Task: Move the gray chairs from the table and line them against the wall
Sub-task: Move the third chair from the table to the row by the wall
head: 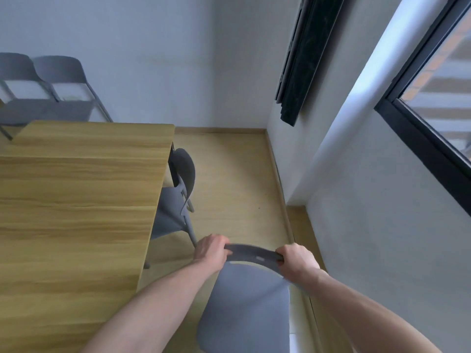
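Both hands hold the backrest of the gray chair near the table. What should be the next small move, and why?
Probably swing the held gray chair rightward, toward the white wall. The left hand and right hand each have a closed grip on its backrest, and it is already out from the wooden table. The floor strip along the wall looks free. Another gray chair remains tucked in.

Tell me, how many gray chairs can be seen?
4. One chair is held by both hands, one is tucked at the table's right side, and two stand beyond its far end. Others may be hidden.
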Tool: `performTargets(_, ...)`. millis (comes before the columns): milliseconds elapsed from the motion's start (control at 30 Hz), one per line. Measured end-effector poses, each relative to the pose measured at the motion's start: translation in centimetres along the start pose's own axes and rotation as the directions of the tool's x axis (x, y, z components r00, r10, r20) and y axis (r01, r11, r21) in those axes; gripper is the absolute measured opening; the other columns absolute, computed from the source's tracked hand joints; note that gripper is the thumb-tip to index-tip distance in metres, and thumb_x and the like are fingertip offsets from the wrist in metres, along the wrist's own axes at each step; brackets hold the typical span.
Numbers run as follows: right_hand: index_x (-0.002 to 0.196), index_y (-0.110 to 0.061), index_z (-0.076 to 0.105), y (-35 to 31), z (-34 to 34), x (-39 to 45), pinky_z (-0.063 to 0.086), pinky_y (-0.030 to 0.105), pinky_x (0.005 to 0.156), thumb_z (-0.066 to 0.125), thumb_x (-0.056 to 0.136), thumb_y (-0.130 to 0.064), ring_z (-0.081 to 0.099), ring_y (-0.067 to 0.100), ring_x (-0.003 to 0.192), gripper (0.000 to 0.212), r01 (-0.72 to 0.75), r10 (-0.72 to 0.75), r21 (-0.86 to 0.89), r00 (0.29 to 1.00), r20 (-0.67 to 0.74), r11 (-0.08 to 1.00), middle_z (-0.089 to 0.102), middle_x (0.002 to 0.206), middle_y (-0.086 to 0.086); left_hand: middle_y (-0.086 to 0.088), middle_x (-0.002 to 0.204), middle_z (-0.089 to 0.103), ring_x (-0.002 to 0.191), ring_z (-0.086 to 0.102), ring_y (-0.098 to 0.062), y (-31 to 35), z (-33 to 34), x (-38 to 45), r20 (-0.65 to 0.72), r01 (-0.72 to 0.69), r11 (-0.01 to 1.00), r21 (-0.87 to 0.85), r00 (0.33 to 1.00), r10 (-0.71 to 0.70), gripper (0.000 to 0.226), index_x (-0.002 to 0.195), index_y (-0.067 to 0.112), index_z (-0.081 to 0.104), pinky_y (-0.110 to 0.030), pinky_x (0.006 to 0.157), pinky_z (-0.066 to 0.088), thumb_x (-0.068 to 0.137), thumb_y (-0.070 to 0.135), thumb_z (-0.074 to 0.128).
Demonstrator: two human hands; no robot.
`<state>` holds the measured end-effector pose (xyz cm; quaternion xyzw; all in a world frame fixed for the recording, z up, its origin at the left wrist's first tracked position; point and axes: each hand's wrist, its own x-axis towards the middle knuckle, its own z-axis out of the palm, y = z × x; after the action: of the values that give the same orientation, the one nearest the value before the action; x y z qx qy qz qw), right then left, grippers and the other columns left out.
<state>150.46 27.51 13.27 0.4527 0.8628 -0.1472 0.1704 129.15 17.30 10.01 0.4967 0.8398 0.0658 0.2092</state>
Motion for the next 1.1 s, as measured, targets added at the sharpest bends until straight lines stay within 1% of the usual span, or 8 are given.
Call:
performTargets(67,0.077,-0.021,0.057,0.5,-1.3,0.6,0.038,0.029,0.056,0.046,0.079,-0.02,0.054,0.029,0.068,0.011,0.011,-0.012,-0.017,1.0,-0.025,1.0,0.058,0.073,0.002,-0.006,0.088,0.07,0.085,0.063,-0.03,0.8,-1.1,0.7,-0.018,-0.008,1.0,0.0,1.0,0.008,0.018,0.085,0.018,0.069,-0.032,0.064,0.044,0.089,0.036,0.067)
performTargets(200,0.067,-0.022,0.046,0.9,-3.9,2.8,0.036,0.03,0.053,0.044,0.079,-0.02,0.053,0.028,0.068,0.013,0.012,-0.013,-0.036,0.999,-0.041,0.999,0.052,0.068,-0.002,-0.006,0.084,0.069,0.078,0.06,-0.029,1.5,-3.4,3.1,-0.051,-0.017,1.0,-0.005,0.999,0.016,0.022,0.079,0.017,0.066,-0.031,0.061,0.039,0.09,0.036,0.067)
performTargets(433,0.083,-0.022,0.06,1.0,-8.6,9.5,0.045,0.032,0.06,0.045,0.08,-0.023,0.061,0.028,0.076,0.015,-0.014,0.007,-0.063,0.994,-0.109,0.998,0.064,0.079,0.0,-0.006,0.076,0.067,0.072,0.059,-0.029,1.7,-7.6,10.6,-0.072,-0.059,0.998,-0.004,0.996,0.058,0.026,0.075,0.014,0.064,-0.032,0.06,0.046,0.089,0.036,0.067)
performTargets(600,0.087,-0.022,0.061,0.4,-13.1,16.0,0.038,0.031,0.057,0.046,0.081,-0.023,0.053,0.027,0.071,0.016,-0.029,0.015,-0.088,0.988,-0.152,0.996,0.06,0.077,0.0,-0.007,0.071,0.064,0.069,0.057,-0.03,1.4,-11.4,18.1,-0.105,-0.09,0.996,-0.005,0.991,0.089,0.03,0.073,0.01,0.061,-0.031,0.057,0.04,0.09,0.035,0.066)
performTargets(767,0.071,-0.025,0.048,0.0,-17.5,21.8,0.034,0.031,0.054,0.046,0.081,-0.024,0.052,0.027,0.069,0.01,-0.045,0.031,-0.068,0.981,-0.191,0.997,0.055,0.072,-0.003,-0.006,0.068,0.06,0.067,0.052,-0.031,1.3,-14.9,25.3,-0.143,-0.139,0.99,0.012,0.98,0.139,0.031,0.07,0.011,0.058,-0.033,0.059,0.043,0.089,0.033,0.067)
performTargets(867,0.074,-0.027,0.046,0.4,-20.0,25.6,0.034,0.03,0.058,0.046,0.083,-0.024,0.051,0.026,0.07,0.01,-0.041,0.028,-0.06,0.98,-0.197,0.997,0.055,0.074,-0.003,-0.008,0.068,0.062,0.067,0.056,-0.032,1.8,-16.7,29.4,-0.158,-0.139,0.99,0.01,0.978,0.139,0.033,0.069,0.009,0.056,-0.033,0.059,0.045,0.089,0.033,0.067)
performTargets(1000,0.077,-0.026,0.049,1.4,-23.4,31.3,0.036,0.031,0.058,0.048,0.085,-0.023,0.052,0.026,0.072,0.009,-0.015,-0.001,-0.076,0.979,-0.202,0.997,0.056,0.077,-0.002,-0.004,0.064,0.052,0.064,0.044,-0.03,2.6,-18.7,35.0,-0.179,-0.128,0.991,0.036,0.975,0.133,0.033,0.064,0.019,0.049,-0.034,0.055,0.037,0.089,0.031,0.066)
performTargets(1100,0.086,-0.026,0.059,2.6,-25.5,36.5,0.039,0.031,0.059,0.047,0.086,-0.022,0.057,0.027,0.076,0.013,0.021,-0.04,-0.096,0.98,-0.197,0.995,0.061,0.083,0.001,-0.002,0.063,0.051,0.064,0.044,-0.03,3.4,-19.8,39.2,-0.207,-0.086,0.995,0.04,0.974,0.093,0.034,0.063,0.016,0.047,-0.032,0.054,0.032,0.089,0.028,0.066)
